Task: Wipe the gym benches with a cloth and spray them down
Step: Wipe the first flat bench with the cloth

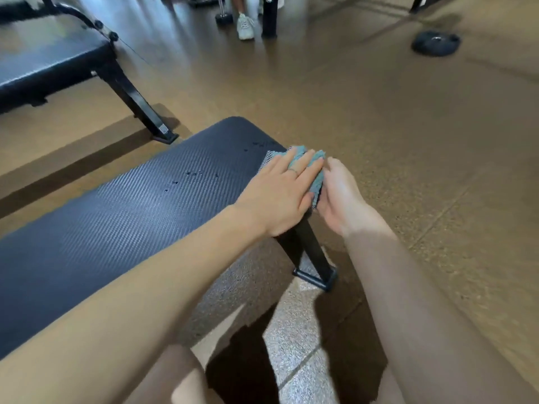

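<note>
Two benches (122,217) (49,62) – one cloth (316,170), one weight plate (436,43), two hands (280,196) (341,199).

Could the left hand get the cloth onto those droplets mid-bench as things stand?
Probably yes: the left hand rests flat on the cloth at the bench edge, with bare pad between it and the droplets.

A teal cloth (313,167) with a grey-white mesh patch lies on a black desk (131,217) with diagonal woven texture; the floor (408,141) is speckled tan-brown, and a white sneaker (245,26) stands beyond.
</note>
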A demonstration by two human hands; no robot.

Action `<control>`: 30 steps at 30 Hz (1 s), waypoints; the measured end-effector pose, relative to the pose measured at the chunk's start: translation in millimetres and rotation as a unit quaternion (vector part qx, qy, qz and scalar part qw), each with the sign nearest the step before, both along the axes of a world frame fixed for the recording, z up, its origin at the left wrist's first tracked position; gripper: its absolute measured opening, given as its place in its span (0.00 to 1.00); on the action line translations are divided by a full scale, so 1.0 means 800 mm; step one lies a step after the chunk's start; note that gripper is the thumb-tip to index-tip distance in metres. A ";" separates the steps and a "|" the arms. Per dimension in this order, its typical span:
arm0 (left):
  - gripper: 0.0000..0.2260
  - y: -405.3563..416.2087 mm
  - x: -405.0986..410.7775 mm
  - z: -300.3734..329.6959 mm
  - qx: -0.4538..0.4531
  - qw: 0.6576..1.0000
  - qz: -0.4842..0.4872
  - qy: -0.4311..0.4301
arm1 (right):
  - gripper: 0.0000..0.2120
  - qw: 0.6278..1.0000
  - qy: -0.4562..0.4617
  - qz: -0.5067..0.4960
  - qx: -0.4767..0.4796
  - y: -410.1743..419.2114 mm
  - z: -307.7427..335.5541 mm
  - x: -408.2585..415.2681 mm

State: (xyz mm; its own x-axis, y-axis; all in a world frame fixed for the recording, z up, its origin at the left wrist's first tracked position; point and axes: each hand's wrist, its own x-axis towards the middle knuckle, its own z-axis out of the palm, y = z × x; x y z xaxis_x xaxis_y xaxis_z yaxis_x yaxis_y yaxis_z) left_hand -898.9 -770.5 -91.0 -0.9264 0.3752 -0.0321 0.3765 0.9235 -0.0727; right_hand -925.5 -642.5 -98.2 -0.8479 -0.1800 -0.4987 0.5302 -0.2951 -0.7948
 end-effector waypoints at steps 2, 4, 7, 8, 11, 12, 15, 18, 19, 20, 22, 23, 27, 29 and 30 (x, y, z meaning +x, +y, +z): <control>0.28 -0.024 0.025 -0.003 0.007 1.000 -0.008 0.009 | 0.27 1.000 0.005 0.022 0.015 0.004 -0.002 0.003; 0.30 -0.063 0.069 -0.004 0.018 1.000 0.001 -0.003 | 0.26 0.998 0.023 0.026 0.059 -0.002 -0.002 0.003; 0.29 -0.120 0.139 0.004 0.035 0.999 0.033 -0.018 | 0.26 0.972 0.083 0.035 0.215 -0.030 0.002 0.000; 0.29 -0.130 0.152 0.008 0.038 0.998 0.039 -0.026 | 0.25 0.947 0.134 0.044 0.288 -0.037 -0.001 0.002; 0.31 -0.130 0.136 0.012 0.046 0.995 0.074 -0.048 | 0.24 0.853 0.278 0.060 0.438 -0.049 -0.013 0.010; 0.32 -0.122 0.114 0.010 0.055 0.993 0.091 -0.053 | 0.25 0.836 0.293 0.058 0.461 -0.050 -0.017 0.009; 0.31 -0.094 0.036 0.005 0.066 0.986 0.142 -0.057 | 0.27 0.839 0.282 0.062 0.461 -0.052 -0.017 0.004; 0.28 -0.083 0.016 0.006 0.053 0.985 0.154 -0.065 | 0.26 0.841 0.284 0.063 0.457 -0.050 -0.016 0.006; 0.28 -0.086 0.033 0.008 0.049 0.987 0.138 -0.069 | 0.25 0.840 0.287 0.061 0.456 -0.051 -0.015 0.008; 0.30 -0.091 0.057 0.011 0.046 0.990 0.114 -0.071 | 0.24 0.834 0.290 0.060 0.465 -0.054 -0.015 0.010; 0.33 -0.104 0.100 0.017 0.045 0.994 0.071 -0.077 | 0.26 0.796 0.304 0.059 0.520 -0.061 -0.015 0.014; 0.33 -0.109 0.111 0.018 0.044 0.994 0.058 -0.084 | 0.28 0.770 0.310 0.058 0.555 -0.065 -0.015 0.014; 0.34 -0.119 0.060 0.016 0.058 0.992 0.068 -0.086 | 0.30 0.710 0.310 0.088 0.627 -0.072 -0.012 0.007; 0.32 -0.125 -0.002 0.007 0.071 0.988 0.106 -0.085 | 0.29 0.707 0.306 0.108 0.628 -0.071 -0.008 0.003; 0.32 -0.126 -0.030 0.004 0.072 0.986 0.126 -0.083 | 0.29 0.706 0.305 0.116 0.629 -0.071 -0.008 0.002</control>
